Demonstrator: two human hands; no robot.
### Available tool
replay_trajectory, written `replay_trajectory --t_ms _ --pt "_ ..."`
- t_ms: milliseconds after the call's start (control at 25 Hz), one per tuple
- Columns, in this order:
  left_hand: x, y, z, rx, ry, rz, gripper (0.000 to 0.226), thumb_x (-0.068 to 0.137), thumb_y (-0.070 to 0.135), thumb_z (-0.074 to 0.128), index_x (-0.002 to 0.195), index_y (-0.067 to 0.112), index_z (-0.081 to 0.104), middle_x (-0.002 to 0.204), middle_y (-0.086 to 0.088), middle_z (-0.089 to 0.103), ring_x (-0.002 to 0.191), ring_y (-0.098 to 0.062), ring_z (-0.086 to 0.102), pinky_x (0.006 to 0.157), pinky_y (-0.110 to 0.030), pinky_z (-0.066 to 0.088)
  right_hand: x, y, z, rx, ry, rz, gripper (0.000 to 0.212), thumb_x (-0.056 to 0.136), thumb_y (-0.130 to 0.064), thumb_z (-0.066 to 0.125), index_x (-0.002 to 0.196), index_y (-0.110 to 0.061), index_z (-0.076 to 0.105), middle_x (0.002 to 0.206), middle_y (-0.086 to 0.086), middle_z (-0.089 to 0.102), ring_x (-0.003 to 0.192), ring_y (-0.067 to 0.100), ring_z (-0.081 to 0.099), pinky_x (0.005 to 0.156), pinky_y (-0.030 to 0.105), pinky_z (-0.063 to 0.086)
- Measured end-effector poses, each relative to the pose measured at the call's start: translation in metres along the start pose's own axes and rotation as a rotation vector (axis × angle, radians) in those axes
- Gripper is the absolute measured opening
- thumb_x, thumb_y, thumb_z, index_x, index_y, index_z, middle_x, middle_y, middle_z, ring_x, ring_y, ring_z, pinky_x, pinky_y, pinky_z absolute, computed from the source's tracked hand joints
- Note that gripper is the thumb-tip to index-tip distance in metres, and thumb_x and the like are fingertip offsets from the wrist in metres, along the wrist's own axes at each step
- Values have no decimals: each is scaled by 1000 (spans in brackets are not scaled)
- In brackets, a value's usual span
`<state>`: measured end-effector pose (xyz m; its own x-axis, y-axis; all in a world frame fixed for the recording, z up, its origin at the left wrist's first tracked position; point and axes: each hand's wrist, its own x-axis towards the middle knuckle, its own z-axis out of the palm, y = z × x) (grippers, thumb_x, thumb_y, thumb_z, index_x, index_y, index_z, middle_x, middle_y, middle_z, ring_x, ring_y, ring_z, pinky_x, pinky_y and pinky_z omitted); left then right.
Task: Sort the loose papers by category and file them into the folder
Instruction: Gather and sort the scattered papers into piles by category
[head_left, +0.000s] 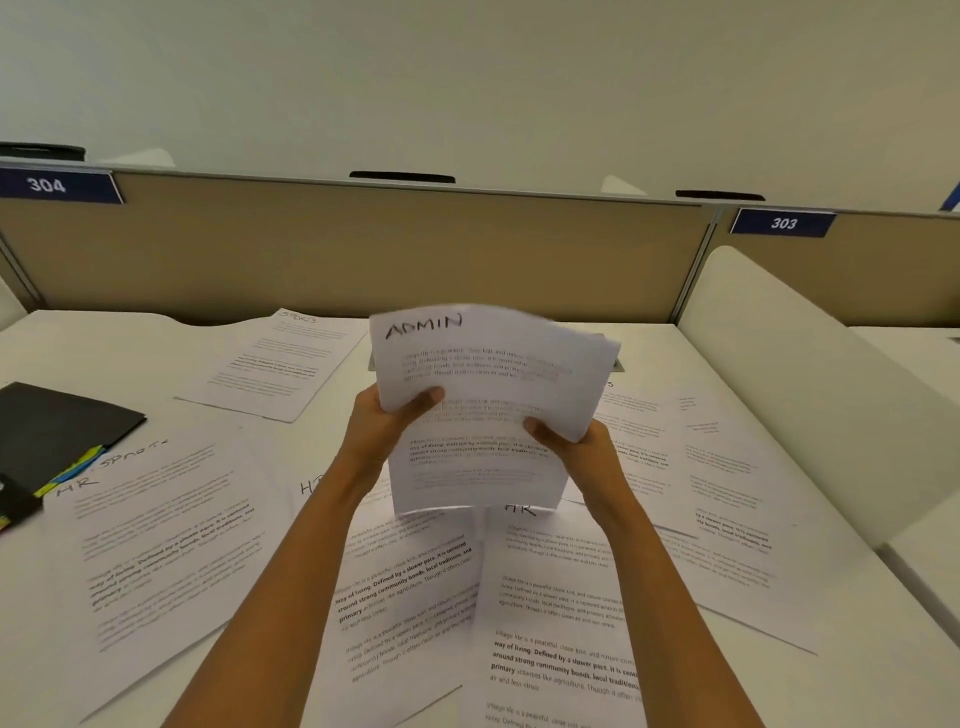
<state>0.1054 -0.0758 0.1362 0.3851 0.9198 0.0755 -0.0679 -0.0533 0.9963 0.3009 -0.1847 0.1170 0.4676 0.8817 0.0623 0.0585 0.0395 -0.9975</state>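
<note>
Black folder (62, 431), coloured tabs at its edge, lies on the desk (104, 343) at far left, well apart from the hands. The left hand (382, 423) and right hand (582, 449) hold the sheaf (483, 374) headed ADMIN by its side edges, fingers (423, 400) clamped on it, above the loose sheets (171, 540) covering the desk. Judged light, limp and slippery: the sheets fan apart at upper right. Hold both side edges near mid-height; square the sheaf before filing.

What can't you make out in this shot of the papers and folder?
Head view:
ADMIN stack: sheet count, overlapped and motion-blurred.
Black folder: cut by left edge; tab labels too small.
Middle sheet: heading partly hidden by left forearm.
Right-side sheets: headings too small.
</note>
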Motion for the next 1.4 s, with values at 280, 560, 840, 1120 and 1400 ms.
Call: replay_trajectory --t_ms 280,560,840,1120,1400 --pt "-4 -9 -6 12 13 -16 7 85 19 65 89 25 66 77 7 74 77 -20 70 70 -37 59 -3 13 11 -118 -18 55 24 83 -21 69 107 -17 65 101 1 69 91 19 65 76 27 55" --pt "-3 -13 -26 -513 257 -100 37 86 16 64 122 15 58 109 -3 68 100 -26 64 84 -44 54 -10 14 31 284 121 126 23 81 -18 69 103 -17 63 96 4 69 90 21 65 73 28 59" --pt "-35 -44 -20 -817 266 -416 31 89 12 59 118 3 57 113 -18 64 99 -30 64 68 -42 60 -23 26 82 448 53 199 36 77 -7 73 111 -16 63 104 3 73 92 20 71 75 35 59" --pt "-23 -39 -81 -552 320 -183 36 90 1 54 122 16 54 110 -4 66 94 -21 65 68 -31 61 -6 6 23 -17 95 128 21 78 -19 73 97 -19 63 100 6 71 85 22 69 72 36 58" --pt "-16 -33 -61 -69 208 -69 37 89 13 59 124 19 49 112 -1 66 99 -22 65 87 -46 53 -3 5 -4 -65 211 -19 21 83 -27 68 101 -23 57 93 -1 65 84 19 64 74 33 54"
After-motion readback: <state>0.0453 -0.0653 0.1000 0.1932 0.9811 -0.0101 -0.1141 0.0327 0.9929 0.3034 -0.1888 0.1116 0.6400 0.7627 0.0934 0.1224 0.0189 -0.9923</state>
